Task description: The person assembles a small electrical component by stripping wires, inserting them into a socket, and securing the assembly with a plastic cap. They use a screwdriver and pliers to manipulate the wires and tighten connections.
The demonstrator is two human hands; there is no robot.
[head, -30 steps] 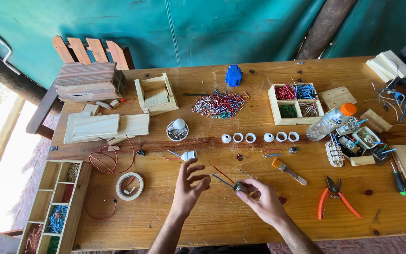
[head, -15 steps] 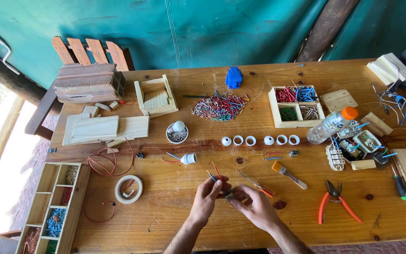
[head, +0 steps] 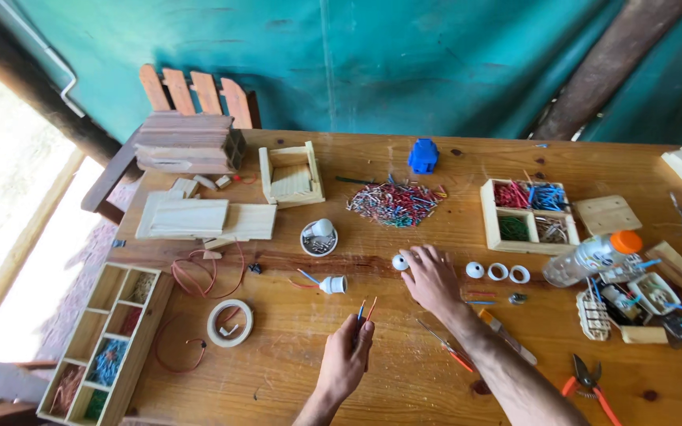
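So half a second ago both hands were bunched together mid-frame, but now the right hand point(head: 429, 278) is stretched up, fingers loosely spread over a white ring point(head: 399, 262) on the tabletop point(head: 278, 347), while thin wires point(head: 363, 311) are pinched in the left hand point(head: 346, 359).

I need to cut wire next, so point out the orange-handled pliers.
In the head view the orange-handled pliers lie near the table's front edge, beyond the right forearm, below the small wooden rack.
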